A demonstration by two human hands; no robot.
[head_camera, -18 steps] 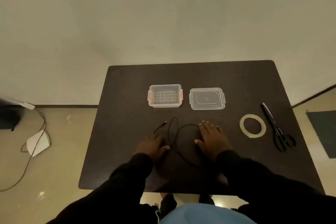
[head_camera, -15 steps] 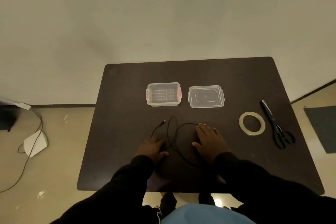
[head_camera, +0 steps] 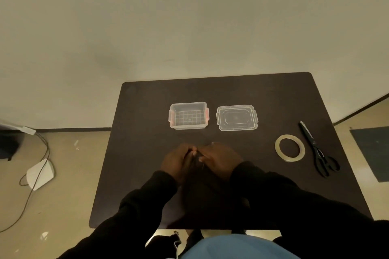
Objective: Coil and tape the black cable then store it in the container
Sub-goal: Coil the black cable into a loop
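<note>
My left hand (head_camera: 175, 160) and my right hand (head_camera: 221, 159) are pressed together over the middle of the dark table (head_camera: 147, 153). The black cable (head_camera: 196, 156) is bunched between their fingers; only a small dark part shows and the rest is hidden by the hands. Behind them the clear container (head_camera: 188, 115) with red latches stands open and empty. Its clear lid (head_camera: 236, 118) lies flat to its right. A roll of clear tape (head_camera: 289, 148) lies at the right, beside black scissors (head_camera: 315, 149).
The table's front edge is just under my black sleeves. On the floor to the left lie a white device (head_camera: 40, 173) and a trailing wire (head_camera: 43, 149). A dark mat (head_camera: 372, 151) lies on the floor at the right.
Both hands lay flat and apart on the table beside the loose cable loops. They have come together at the centre and gathered the cable up between them.
</note>
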